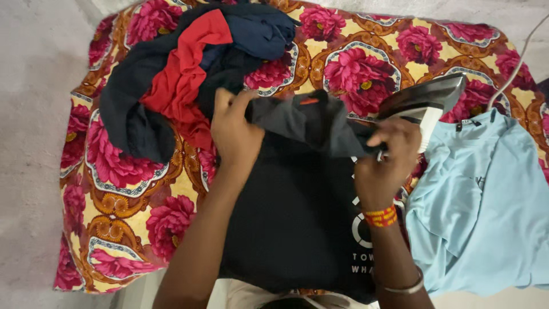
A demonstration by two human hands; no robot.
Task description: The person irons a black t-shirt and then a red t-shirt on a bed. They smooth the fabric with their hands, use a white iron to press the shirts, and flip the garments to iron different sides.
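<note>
A black T-shirt (297, 212) with white print lies spread on a floral cloth (131, 189). Its upper part is folded over, grey inside out, with a small red neck label (309, 101) showing. My left hand (234, 134) grips the left end of that fold. My right hand (386, 157) pinches the right end of it; red and yellow thread bands circle that wrist, and a metal bangle sits lower on the forearm.
A heap of dark blue and red clothes (183, 74) lies at the upper left. An iron (426, 103) stands tilted just beyond my right hand, its white cord (514, 68) running up right. A light blue T-shirt (480, 200) lies at the right. Grey floor surrounds the cloth.
</note>
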